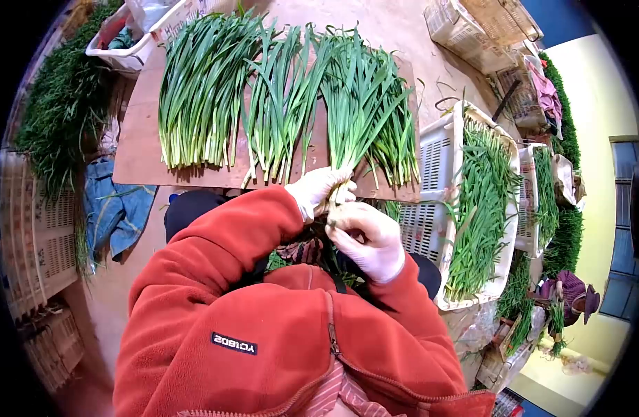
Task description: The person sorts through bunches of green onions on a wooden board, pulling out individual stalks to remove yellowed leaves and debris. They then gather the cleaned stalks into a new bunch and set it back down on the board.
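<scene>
My left hand (pixel 315 191), in a pale glove, is closed around the stem ends of a bunch of garlic chives (pixel 354 101). Its long leaves fan out away from me over the board. Just below and to the right, my right hand (pixel 368 238), gloved too, has its thumb and fingers pinched together close to the stem ends. What it pinches, if anything, is too small to make out. On the brown board (pixel 139 149) lie a large pile of chives (pixel 203 94) at the left, a smaller pile (pixel 281 104) in the middle and loose chives (pixel 396 149) at the right.
A white crate (pixel 441 208) full of chives stands right of the board, a second crate (pixel 528 208) beyond it. More greens (pixel 62 111) are heaped at the left, above a blue cloth (pixel 118 208). Another person (pixel 576 295) is at the far right. Baskets (pixel 465 35) stand at the back.
</scene>
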`<action>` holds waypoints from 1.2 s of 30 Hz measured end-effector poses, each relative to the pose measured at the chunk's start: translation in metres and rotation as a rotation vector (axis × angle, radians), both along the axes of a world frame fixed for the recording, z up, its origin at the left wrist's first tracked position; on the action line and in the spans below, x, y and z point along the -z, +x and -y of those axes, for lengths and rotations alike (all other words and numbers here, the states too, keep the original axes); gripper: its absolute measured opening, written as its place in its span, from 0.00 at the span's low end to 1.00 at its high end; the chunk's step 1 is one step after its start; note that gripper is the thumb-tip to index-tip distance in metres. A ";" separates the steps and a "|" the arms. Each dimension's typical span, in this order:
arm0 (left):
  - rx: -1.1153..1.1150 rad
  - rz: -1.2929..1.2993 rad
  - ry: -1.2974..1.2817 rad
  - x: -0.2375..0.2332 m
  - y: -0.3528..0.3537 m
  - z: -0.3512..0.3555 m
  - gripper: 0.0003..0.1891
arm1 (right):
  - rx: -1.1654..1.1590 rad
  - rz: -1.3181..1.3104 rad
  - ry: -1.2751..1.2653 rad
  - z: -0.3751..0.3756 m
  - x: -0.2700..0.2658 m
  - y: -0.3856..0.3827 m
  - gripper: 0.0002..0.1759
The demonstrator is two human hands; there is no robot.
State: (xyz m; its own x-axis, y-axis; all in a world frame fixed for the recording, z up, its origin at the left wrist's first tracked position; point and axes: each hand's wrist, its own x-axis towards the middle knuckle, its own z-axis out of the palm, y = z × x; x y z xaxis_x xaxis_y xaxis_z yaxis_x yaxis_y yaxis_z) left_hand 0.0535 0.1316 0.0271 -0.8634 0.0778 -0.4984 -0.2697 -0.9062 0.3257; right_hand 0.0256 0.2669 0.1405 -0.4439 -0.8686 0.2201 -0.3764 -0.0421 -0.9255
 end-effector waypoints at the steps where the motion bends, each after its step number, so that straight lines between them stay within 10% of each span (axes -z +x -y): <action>1: -0.004 0.006 -0.024 -0.005 0.000 0.001 0.14 | 0.001 -0.013 -0.003 -0.008 -0.008 -0.001 0.07; 9: 0.066 0.079 -0.141 -0.017 -0.001 -0.002 0.11 | 0.371 0.188 0.672 -0.045 0.026 -0.064 0.18; 20: 0.330 -0.442 0.027 -0.065 0.018 -0.001 0.20 | -0.139 1.419 -0.069 0.056 0.039 -0.102 0.33; 24: 0.407 -0.464 -0.088 -0.067 0.017 0.011 0.21 | -0.190 1.160 -0.017 0.067 0.008 -0.105 0.39; 29: 0.532 -0.467 -0.519 -0.085 0.007 0.046 0.33 | 0.050 0.840 -0.136 0.084 -0.028 -0.094 0.17; 36: -0.009 -0.418 -0.801 -0.107 -0.012 0.059 0.43 | 0.017 0.629 -0.155 0.081 -0.003 -0.093 0.39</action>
State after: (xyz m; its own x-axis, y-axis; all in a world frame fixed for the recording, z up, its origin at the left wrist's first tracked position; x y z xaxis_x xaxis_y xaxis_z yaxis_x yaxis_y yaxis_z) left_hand 0.0417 0.0729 0.1342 -0.9852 -0.1654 -0.0457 0.0185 -0.3672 0.9300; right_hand -0.0676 0.1863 0.1440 -0.5426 -0.8392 0.0362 0.2334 -0.1921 -0.9532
